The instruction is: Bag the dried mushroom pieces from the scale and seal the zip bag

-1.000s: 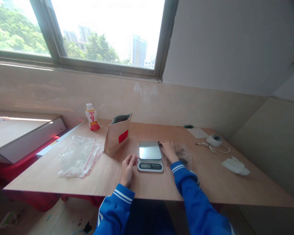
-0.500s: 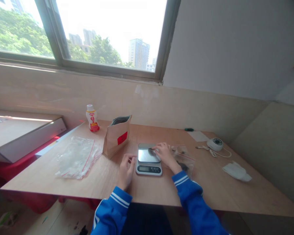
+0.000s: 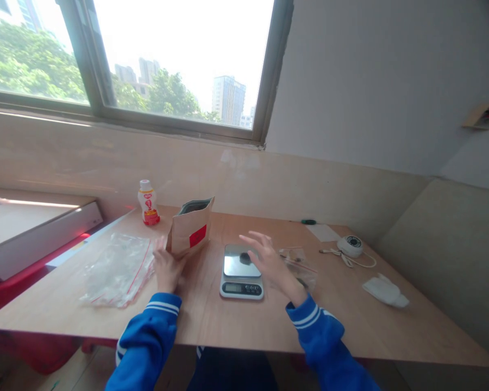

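Observation:
A small digital scale [image 3: 242, 270] lies on the wooden table [image 3: 350, 320] in front of me, with a small dark piece [image 3: 245, 258] on its steel plate. My right hand [image 3: 269, 260] hovers just right of the plate, fingers spread and nothing in it. An open brown paper pouch [image 3: 188, 233] with a red label stands left of the scale. My left hand [image 3: 166, 266] rests at the pouch's base, touching its lower edge; whether it grips the pouch is unclear.
A pile of clear zip bags [image 3: 118, 267] lies at the left. A small bottle [image 3: 147, 203] stands at the back. Another clear bag [image 3: 299, 266] lies right of the scale. Farther right are a white round device with cable [image 3: 350, 245] and crumpled white tissue [image 3: 383, 290].
My right hand has lifted off the scale plate, leaving a dark piece there, and opened. My left hand has moved left from beside the scale to the pouch's base.

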{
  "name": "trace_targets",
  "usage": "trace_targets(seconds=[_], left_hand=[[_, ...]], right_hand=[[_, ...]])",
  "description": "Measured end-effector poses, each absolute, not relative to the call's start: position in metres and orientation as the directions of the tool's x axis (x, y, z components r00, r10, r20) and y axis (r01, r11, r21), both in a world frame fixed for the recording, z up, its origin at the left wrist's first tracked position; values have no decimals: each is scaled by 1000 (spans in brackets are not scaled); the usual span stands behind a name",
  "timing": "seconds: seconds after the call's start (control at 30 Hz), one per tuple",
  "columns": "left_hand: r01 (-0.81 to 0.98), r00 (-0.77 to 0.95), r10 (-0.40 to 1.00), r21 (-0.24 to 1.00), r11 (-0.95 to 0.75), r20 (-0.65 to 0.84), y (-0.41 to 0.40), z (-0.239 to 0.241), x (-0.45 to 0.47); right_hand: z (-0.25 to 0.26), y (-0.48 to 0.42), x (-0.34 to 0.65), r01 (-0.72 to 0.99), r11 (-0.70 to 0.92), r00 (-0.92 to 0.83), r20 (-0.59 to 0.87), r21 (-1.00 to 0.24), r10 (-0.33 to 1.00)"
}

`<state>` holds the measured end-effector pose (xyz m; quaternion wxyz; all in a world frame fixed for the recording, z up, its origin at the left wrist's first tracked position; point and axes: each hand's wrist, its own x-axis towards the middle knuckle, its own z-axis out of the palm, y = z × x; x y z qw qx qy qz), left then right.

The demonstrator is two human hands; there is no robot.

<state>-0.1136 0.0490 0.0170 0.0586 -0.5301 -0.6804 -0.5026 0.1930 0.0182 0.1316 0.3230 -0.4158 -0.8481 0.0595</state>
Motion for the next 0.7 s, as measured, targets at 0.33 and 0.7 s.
trace_targets(seconds=[0.33, 0.7], left_hand=[[801, -310, 730, 581, -144, 609, 56, -19, -120], [861, -178, 715, 459, -220, 676, 49, -16, -116]], right_hand=[[163, 41, 134, 550, 786, -571, 560, -282, 601], [154, 41, 131, 577, 713, -646, 310, -398, 697]])
